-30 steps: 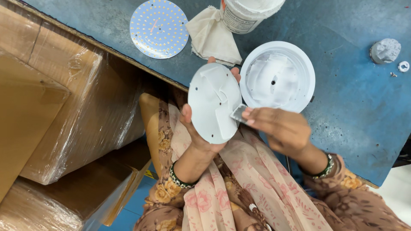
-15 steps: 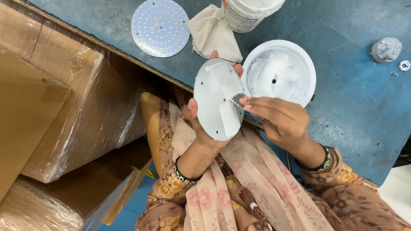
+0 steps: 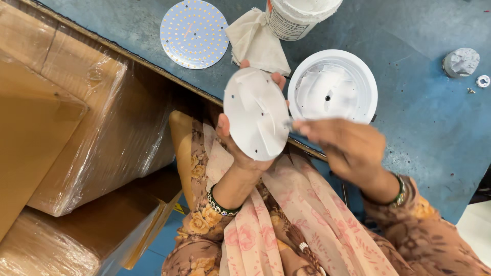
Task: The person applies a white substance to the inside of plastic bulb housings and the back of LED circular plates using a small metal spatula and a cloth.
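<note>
Head view: white disc (image 3: 257, 113), tilted for coating.
Left hand (image 3: 236, 148) cups disc from behind; right hand (image 3: 343, 147) pinches small spreader (image 3: 287, 124) against its face, above counter (image 3: 424, 122).

Left hand (image 3: 240, 145): raised from the lap with the forearm rising toward the table edge, wrist bent back, palm cupped under a white disc (image 3: 257, 113). Its fingertips (image 3: 279, 79) curl over the far rim, the thumb lies along the near-left rim — a firm, closed hold.

Right hand (image 3: 348, 148): comes in from the right, forearm angled across the body, wrist slightly flexed (outline blurred). The fingers (image 3: 307, 127) are pinched together, tips pointing left at the disc's right rim, gripping a small pale tool (image 3: 289, 124) — too blurred to identify.
</note>
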Demonstrator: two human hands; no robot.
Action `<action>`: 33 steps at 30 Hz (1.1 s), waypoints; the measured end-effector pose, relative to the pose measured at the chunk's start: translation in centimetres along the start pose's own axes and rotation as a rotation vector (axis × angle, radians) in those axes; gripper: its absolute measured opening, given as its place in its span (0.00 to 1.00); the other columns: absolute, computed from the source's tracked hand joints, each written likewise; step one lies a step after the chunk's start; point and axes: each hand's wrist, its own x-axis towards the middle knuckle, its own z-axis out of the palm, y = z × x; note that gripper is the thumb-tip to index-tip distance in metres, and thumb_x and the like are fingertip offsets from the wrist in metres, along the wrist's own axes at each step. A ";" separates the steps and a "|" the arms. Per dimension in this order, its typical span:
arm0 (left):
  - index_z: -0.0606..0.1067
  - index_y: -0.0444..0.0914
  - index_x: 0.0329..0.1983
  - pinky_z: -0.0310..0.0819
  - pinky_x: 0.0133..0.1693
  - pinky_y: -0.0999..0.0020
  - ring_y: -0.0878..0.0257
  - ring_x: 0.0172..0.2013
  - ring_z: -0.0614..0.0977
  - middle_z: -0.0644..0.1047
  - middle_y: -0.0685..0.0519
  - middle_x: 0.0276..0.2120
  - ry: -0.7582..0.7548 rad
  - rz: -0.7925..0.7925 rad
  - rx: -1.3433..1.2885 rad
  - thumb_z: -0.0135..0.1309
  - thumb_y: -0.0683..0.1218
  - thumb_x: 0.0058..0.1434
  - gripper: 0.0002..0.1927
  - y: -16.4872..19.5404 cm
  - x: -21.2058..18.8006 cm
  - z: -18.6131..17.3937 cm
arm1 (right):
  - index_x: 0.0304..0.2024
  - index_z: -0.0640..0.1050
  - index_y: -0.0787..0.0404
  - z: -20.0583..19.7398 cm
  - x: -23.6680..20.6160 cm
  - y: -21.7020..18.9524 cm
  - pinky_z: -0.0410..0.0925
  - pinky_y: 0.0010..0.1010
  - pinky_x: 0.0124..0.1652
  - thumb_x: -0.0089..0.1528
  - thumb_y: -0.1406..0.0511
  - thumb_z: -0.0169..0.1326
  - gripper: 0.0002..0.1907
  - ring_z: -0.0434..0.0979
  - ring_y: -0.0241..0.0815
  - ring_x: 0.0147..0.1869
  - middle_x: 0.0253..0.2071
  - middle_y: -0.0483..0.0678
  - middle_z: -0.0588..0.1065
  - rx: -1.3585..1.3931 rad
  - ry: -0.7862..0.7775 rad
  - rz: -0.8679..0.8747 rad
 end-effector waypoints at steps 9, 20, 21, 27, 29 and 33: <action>0.46 0.40 0.81 0.60 0.71 0.60 0.54 0.69 0.66 0.67 0.40 0.65 -0.052 -0.052 0.043 0.62 0.67 0.58 0.58 -0.1 -1.3 0.2 | 0.45 0.81 0.65 0.8 1.8 0.4 0.76 0.31 0.45 0.59 0.81 0.56 0.14 0.85 0.45 0.47 0.47 0.51 0.82 -0.039 -0.015 -0.056; 0.44 0.46 0.83 0.64 0.68 0.61 0.55 0.73 0.63 0.63 0.47 0.70 0.015 -0.021 0.146 0.61 0.70 0.54 0.62 0.0 -0.5 -0.9 | 0.44 0.80 0.65 0.5 -0.7 -1.1 0.77 0.29 0.45 0.59 0.81 0.56 0.13 0.86 0.44 0.47 0.45 0.51 0.83 0.012 -0.040 0.046; 0.44 0.46 0.84 0.64 0.68 0.62 0.56 0.72 0.63 0.63 0.46 0.70 0.003 -0.015 0.164 0.62 0.70 0.54 0.62 -0.2 -0.7 -0.9 | 0.45 0.80 0.65 0.3 -0.3 -0.8 0.77 0.27 0.43 0.60 0.81 0.56 0.13 0.86 0.42 0.46 0.45 0.51 0.83 0.001 -0.014 0.082; 0.44 0.45 0.85 0.59 0.71 0.60 0.60 0.70 0.65 0.63 0.48 0.69 -0.058 -0.065 0.248 0.66 0.72 0.50 0.67 -0.4 -1.7 -0.5 | 0.51 0.80 0.64 0.4 3.2 0.2 0.75 0.23 0.46 0.69 0.76 0.61 0.09 0.86 0.40 0.45 0.44 0.51 0.82 0.050 0.058 0.078; 0.43 0.45 0.83 0.57 0.72 0.60 0.60 0.72 0.63 0.61 0.49 0.70 -0.048 -0.056 0.298 0.66 0.73 0.48 0.68 -0.3 -1.7 -0.4 | 0.51 0.81 0.64 0.6 3.8 -0.2 0.75 0.22 0.44 0.70 0.74 0.62 0.08 0.85 0.38 0.43 0.44 0.51 0.82 0.049 0.058 0.098; 0.42 0.46 0.83 0.49 0.76 0.59 0.58 0.75 0.58 0.58 0.50 0.73 -0.072 -0.048 0.403 0.65 0.76 0.46 0.71 0.3 -1.7 -0.2 | 0.51 0.82 0.65 1.1 4.2 -1.0 0.74 0.21 0.41 0.70 0.74 0.62 0.07 0.84 0.35 0.39 0.42 0.50 0.83 0.029 0.052 0.164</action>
